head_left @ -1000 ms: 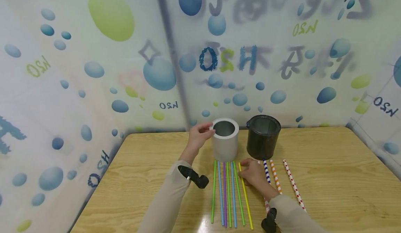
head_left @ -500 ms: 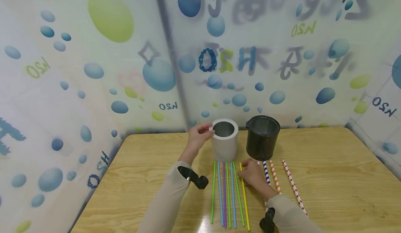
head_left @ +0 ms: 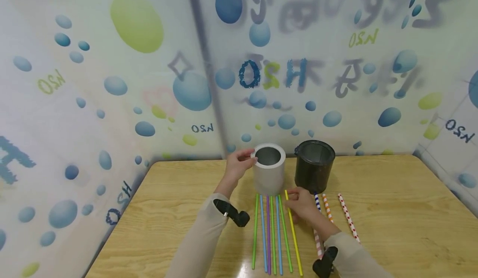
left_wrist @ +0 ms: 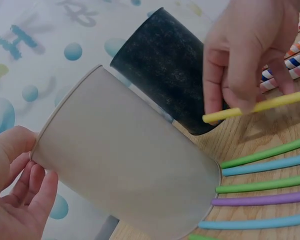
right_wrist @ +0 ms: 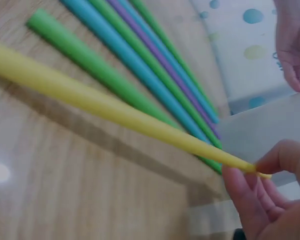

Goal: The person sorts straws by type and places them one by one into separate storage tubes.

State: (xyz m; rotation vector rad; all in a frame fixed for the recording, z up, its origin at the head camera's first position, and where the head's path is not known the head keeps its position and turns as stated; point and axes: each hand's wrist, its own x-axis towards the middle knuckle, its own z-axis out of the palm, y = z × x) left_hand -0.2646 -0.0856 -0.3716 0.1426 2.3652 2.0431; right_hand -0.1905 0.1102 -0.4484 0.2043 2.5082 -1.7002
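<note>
My left hand holds the rim of a light grey cylindrical container, which stands upright on the table. My right hand pinches a yellow straw close to its far end. In the right wrist view the yellow straw is raised off the wood, casting a shadow below it. Left of it lie several plain straws in a row, among them a green straw, a blue straw and a purple straw. They point at the grey container's base.
A black cylindrical container stands right of the grey one. Patterned straws lie beyond my right hand, including a red-dotted straw and an orange-striped straw; my right arm partly hides some. A printed wall rises behind the wooden table.
My right hand has lifted the yellow straw's far end slightly, and its near end has swung a little left, then back right. The left hand stays at the grey container's rim.
</note>
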